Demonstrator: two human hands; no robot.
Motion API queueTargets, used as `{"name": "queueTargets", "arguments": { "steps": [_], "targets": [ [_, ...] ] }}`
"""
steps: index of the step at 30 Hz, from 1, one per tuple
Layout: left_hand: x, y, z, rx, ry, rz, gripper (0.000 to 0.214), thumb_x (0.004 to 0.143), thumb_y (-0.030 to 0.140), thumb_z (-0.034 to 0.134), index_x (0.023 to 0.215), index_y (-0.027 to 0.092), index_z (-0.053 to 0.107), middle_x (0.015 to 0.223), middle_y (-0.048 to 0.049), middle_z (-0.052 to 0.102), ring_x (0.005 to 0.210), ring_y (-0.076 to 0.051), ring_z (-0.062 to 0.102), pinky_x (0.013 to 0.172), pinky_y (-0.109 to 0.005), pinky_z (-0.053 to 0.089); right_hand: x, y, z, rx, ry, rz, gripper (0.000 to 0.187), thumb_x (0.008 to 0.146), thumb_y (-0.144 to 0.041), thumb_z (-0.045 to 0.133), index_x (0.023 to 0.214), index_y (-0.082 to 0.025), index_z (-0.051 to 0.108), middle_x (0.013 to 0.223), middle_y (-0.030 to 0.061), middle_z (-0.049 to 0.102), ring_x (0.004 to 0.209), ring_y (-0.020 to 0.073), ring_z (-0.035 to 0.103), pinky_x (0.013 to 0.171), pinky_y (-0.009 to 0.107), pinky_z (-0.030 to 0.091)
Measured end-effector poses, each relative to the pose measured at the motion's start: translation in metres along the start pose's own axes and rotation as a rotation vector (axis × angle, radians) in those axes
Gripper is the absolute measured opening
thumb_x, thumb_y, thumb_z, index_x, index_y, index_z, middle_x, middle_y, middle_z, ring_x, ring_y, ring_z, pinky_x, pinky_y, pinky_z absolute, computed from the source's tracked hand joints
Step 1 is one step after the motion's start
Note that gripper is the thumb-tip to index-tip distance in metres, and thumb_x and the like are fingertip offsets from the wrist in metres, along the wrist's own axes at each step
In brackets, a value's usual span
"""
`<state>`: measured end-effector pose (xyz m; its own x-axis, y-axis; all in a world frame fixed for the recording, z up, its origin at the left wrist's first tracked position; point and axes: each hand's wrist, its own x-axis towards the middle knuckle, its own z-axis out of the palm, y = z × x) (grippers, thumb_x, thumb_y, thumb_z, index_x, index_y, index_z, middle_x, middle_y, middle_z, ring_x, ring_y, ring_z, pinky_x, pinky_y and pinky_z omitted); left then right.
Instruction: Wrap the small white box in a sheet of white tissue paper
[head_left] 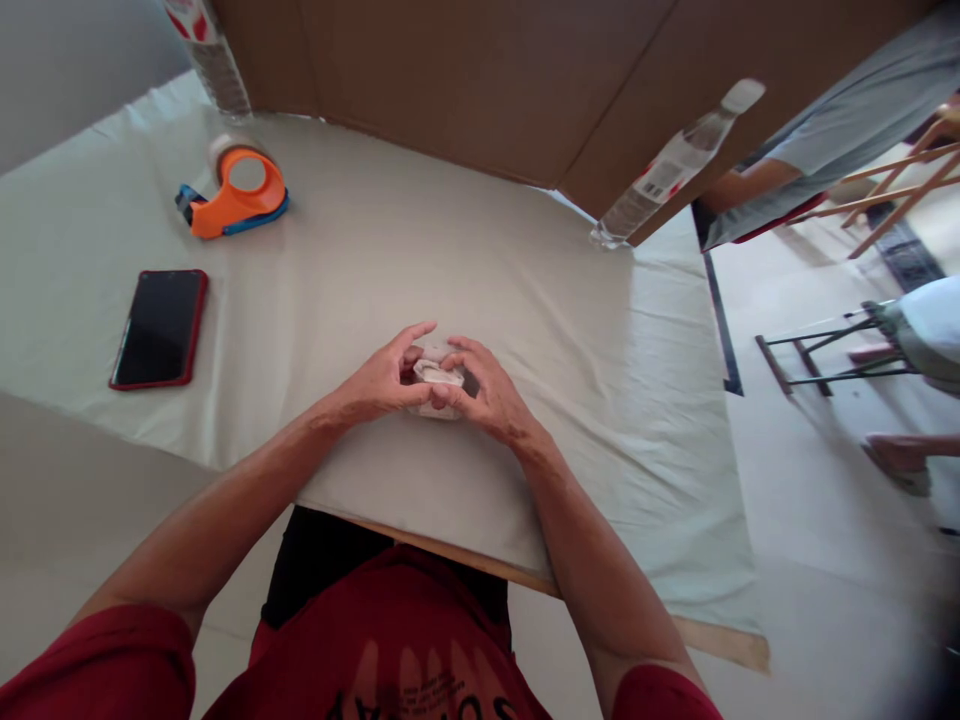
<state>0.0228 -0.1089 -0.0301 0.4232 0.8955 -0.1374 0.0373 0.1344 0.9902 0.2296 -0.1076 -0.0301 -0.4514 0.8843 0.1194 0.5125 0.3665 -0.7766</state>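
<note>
A small whitish bundle (439,373), perhaps folded cloth or paper, rests near the front edge of the table between both hands. A paler, flat-looking part shows just below it; I cannot make out its kind. My left hand (381,378) curves round the left side, thumb at the near edge and index finger raised off it. From the right, my right hand (486,388) closes on the bundle with its thumb in front and fingers over the top. Some fingertips are hidden behind the bundle.
A phone in a red case (160,329) and an orange tape dispenser (240,195) lie to the left. Water bottles (667,175) stand against a tall brown cardboard panel (450,80) at the back. Other people sit beyond the right edge of the cloth-covered table (360,260).
</note>
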Motion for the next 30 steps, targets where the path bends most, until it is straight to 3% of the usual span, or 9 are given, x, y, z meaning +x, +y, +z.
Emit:
{"name": "queueTargets", "arguments": {
  "steps": [3, 6, 9, 12, 18, 25, 30],
  "targets": [
    [0.0, -0.002, 0.0, -0.023, -0.003, 0.003, 0.095, 0.073, 0.029, 0.078, 0.154, 0.02, 0.029, 0.117, -0.0102, 0.065, 0.099, -0.019, 0.068, 0.083, -0.029, 0.053, -0.001, -0.001, 0.0, -0.002, 0.01, -0.006, 0.044, 0.085, -0.065, 0.062, 0.1, -0.023, 0.068, 0.142, 0.0146, 0.056, 0.14, 0.0325, 0.045, 0.115, 0.054, 0.031],
    [0.001, -0.003, 0.001, -0.085, -0.025, 0.009, 0.095, 0.075, 0.03, 0.078, 0.155, 0.022, 0.028, 0.116, -0.0104, 0.065, 0.09, -0.018, 0.071, 0.083, -0.032, 0.055, -0.001, -0.002, -0.002, 0.081, 0.103, -0.026, 0.04, 0.087, -0.061, 0.061, 0.101, -0.024, 0.068, 0.139, 0.0122, 0.059, 0.132, 0.0298, 0.052, 0.111, 0.049, 0.038],
    [0.001, -0.002, 0.001, -0.087, -0.032, 0.012, 0.095, 0.074, 0.028, 0.078, 0.154, 0.02, 0.028, 0.113, -0.0101, 0.066, 0.087, -0.018, 0.071, 0.083, -0.033, 0.055, 0.001, 0.0, -0.004, 0.186, 0.239, 0.04, 0.033, 0.089, -0.051, 0.059, 0.105, -0.024, 0.067, 0.122, 0.0097, 0.067, 0.111, 0.0241, 0.062, 0.1, 0.041, 0.046],
    [0.0, 0.0, 0.002, -0.04, -0.031, 0.026, 0.094, 0.072, 0.026, 0.078, 0.152, 0.017, 0.03, 0.106, -0.0085, 0.066, 0.091, -0.019, 0.07, 0.084, -0.033, 0.054, 0.004, 0.002, -0.005, 0.245, 0.311, 0.151, 0.029, 0.087, -0.044, 0.06, 0.105, -0.022, 0.068, 0.103, 0.0075, 0.071, 0.093, 0.0205, 0.064, 0.09, 0.038, 0.05],
    [-0.001, 0.001, 0.003, 0.004, -0.046, 0.061, 0.09, 0.074, 0.025, 0.076, 0.152, 0.02, 0.031, 0.109, -0.0078, 0.066, 0.092, -0.017, 0.069, 0.084, -0.031, 0.052, 0.011, -0.002, 0.0, 0.359, 0.224, 0.175, 0.032, 0.082, -0.043, 0.066, 0.104, -0.02, 0.07, 0.104, 0.0073, 0.072, 0.094, 0.02, 0.065, 0.087, 0.036, 0.051],
    [-0.001, 0.002, 0.003, 0.039, -0.048, 0.075, 0.088, 0.074, 0.027, 0.078, 0.15, 0.018, 0.035, 0.105, -0.0071, 0.066, 0.091, -0.018, 0.068, 0.082, -0.03, 0.051, 0.016, -0.009, 0.005, 0.378, 0.247, 0.194, 0.021, 0.082, -0.041, 0.064, 0.082, -0.021, 0.069, 0.078, 0.0015, 0.067, 0.075, 0.0163, 0.058, 0.075, 0.032, 0.048],
    [0.0, 0.0, 0.003, 0.097, -0.02, 0.07, 0.085, 0.076, 0.03, 0.076, 0.149, 0.013, 0.036, 0.1, -0.0066, 0.066, 0.089, -0.017, 0.066, 0.08, -0.029, 0.05, 0.013, -0.014, 0.005, 0.411, 0.257, 0.184, 0.018, 0.081, -0.037, 0.065, 0.077, -0.02, 0.068, 0.072, -0.0006, 0.063, 0.069, 0.014, 0.054, 0.07, 0.029, 0.045]
  ]
}}
